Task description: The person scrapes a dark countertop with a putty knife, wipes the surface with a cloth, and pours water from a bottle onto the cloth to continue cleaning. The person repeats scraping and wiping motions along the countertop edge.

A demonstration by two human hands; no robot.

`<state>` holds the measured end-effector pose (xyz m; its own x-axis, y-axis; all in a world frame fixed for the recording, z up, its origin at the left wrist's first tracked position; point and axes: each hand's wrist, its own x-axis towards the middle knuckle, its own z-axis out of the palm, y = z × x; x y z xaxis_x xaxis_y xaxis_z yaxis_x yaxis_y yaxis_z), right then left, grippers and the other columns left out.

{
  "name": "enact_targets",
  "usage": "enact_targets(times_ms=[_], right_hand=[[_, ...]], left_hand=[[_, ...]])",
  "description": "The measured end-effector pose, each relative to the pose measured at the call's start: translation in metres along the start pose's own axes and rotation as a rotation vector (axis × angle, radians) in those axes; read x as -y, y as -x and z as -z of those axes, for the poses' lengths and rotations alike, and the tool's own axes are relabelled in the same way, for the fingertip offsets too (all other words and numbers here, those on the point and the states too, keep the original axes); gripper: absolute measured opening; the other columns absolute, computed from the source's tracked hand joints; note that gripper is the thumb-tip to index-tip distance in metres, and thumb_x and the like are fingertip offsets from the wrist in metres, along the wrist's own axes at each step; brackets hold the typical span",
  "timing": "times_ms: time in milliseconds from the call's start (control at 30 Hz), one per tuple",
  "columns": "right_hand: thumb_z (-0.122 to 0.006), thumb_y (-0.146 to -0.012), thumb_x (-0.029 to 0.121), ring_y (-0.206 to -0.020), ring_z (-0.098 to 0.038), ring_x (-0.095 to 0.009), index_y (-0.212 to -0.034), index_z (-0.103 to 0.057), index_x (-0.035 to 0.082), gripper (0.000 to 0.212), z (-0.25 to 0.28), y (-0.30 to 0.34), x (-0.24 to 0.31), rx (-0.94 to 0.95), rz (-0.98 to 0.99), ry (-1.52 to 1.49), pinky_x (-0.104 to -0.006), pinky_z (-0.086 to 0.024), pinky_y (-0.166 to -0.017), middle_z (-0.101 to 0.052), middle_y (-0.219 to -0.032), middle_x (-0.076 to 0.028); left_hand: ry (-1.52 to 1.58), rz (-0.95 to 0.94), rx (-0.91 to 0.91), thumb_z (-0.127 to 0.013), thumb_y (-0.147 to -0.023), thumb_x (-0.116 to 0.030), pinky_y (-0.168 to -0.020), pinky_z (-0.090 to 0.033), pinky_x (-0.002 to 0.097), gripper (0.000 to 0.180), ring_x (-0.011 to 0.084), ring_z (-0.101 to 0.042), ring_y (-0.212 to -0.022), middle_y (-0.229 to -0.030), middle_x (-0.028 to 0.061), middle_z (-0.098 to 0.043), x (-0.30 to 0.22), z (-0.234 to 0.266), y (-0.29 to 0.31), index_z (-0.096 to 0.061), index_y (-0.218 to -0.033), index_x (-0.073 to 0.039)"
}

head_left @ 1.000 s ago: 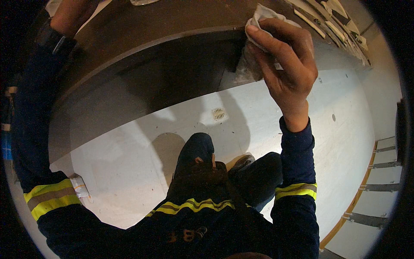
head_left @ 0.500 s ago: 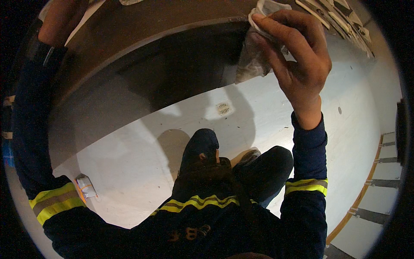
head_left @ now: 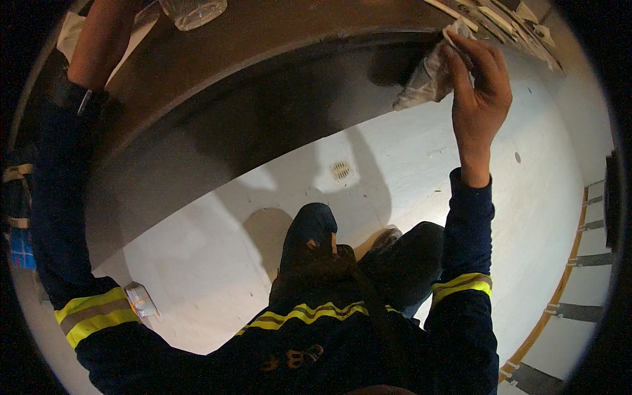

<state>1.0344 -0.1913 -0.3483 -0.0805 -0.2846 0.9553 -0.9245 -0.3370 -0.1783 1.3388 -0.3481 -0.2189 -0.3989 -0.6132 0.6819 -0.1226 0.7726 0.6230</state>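
Observation:
My right hand (head_left: pixel 486 82) is raised at the upper right, closed in a pinch. A crinkled translucent plastic bag (head_left: pixel 424 82), tapering to a point at its lower left, hangs from the fingertips. It hangs at the front edge of a dark brown table (head_left: pixel 276 43). My left hand (head_left: pixel 105 46) reaches over the table at the upper left, next to a pale sheet of paper (head_left: pixel 139 33); the top of the picture cuts off its fingers. A clear plastic container (head_left: pixel 193 14) stands just right of that sheet.
Several thin wooden sticks or tools (head_left: pixel 507 26) lie on the table's far right. Beneath me, the pale floor (head_left: pixel 197 263) has a round-cornered drain grate (head_left: pixel 341 171). A small silvery packet (head_left: pixel 140 299) lies at the left, and a blue checked thing (head_left: pixel 21 249) sits farther left.
My right hand has moved a little to the right with the bag, turning the fingers away. The view has shifted, bringing the clear container and more of the table into sight.

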Motion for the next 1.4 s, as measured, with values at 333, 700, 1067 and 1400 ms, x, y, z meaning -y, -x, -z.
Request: enact_targets(times_ms=[333, 700, 1067, 1400], right_hand=[[-0.071, -0.078, -0.003, -0.084, -0.064, -0.02, -0.106, -0.074, 0.007, 0.029, -0.02, 0.008, 0.075, -0.041, -0.061, -0.244, -0.0282, -0.051, -0.071, -0.064, -0.098, -0.011], [-0.071, -0.082, -0.001, -0.078, -0.063, -0.017, -0.111, -0.07, 0.004, 0.03, -0.059, -0.007, 0.154, 0.094, -0.021, -0.244, -0.0281, -0.05, -0.063, -0.061, -0.094, -0.009], [-0.072, -0.082, 0.0, -0.074, -0.059, -0.014, -0.112, -0.074, 0.011, 0.032, -0.057, -0.001, 0.14, 0.044, -0.107, -0.181, -0.0265, -0.049, -0.061, -0.057, -0.088, -0.004], [-0.068, -0.081, 0.001, -0.076, -0.061, -0.026, -0.108, -0.073, 0.009, 0.029, -0.039, -0.001, 0.123, -0.023, -0.194, -0.106, -0.0339, -0.05, -0.066, -0.058, -0.086, -0.011]], left_hand=[[0.102, 0.032, 0.005, -0.054, -0.099, -0.039, -0.086, -0.049, 0.0338, 0.041, 0.0156, -0.061, -0.093, -0.104, 0.0051, -0.063, 0.004, -0.003, -0.006, -0.056, -0.122, -0.005], [0.026, 0.024, 0.005, -0.054, -0.098, -0.038, -0.086, -0.048, 0.0337, 0.041, 0.0156, -0.061, -0.095, -0.106, 0.0045, -0.063, -0.005, 0.016, -0.008, -0.055, -0.123, -0.006], [0.02, 0.014, 0.002, -0.053, -0.099, -0.038, -0.088, -0.048, 0.0342, 0.043, 0.0166, -0.061, -0.098, -0.109, 0.0062, -0.063, -0.017, 0.01, -0.005, -0.054, -0.125, -0.003], [0.044, -0.02, 0.006, -0.054, -0.099, -0.038, -0.089, -0.048, 0.0337, 0.045, 0.0161, -0.061, -0.097, -0.108, 0.0071, -0.064, -0.011, 0.009, -0.007, -0.054, -0.126, -0.002]])
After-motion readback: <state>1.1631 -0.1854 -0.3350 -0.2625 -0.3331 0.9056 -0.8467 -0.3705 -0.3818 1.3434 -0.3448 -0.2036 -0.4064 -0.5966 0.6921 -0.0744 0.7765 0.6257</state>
